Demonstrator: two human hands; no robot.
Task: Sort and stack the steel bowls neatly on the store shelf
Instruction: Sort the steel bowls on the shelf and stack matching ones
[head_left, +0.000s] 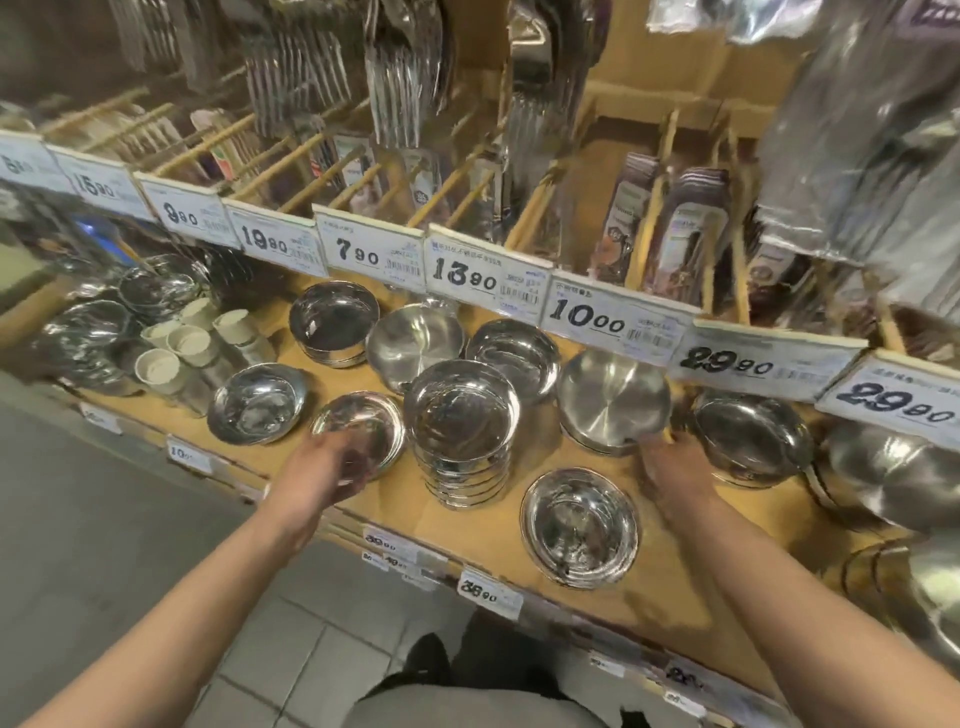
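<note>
The wooden shelf (363, 499) carries steel bowls, among them a tall stack of bowls (462, 431) at the middle. The left hand (332, 462) grips a small bowl (363, 426) beside that stack. The blurred right hand (670, 467) reaches toward a flat pan (613, 400); its grip cannot be told.

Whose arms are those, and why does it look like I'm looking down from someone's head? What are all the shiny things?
A person wears a camera on their head, so you see what they see: their own two arms reaching to a wooden store shelf. The shiny things are steel bowls. In the middle stands a tall stack of bowls. The left hand is on a small bowl beside that stack; the blur hides how it holds it. The right hand reaches between two flatter piles. White price tags hang above.
</note>
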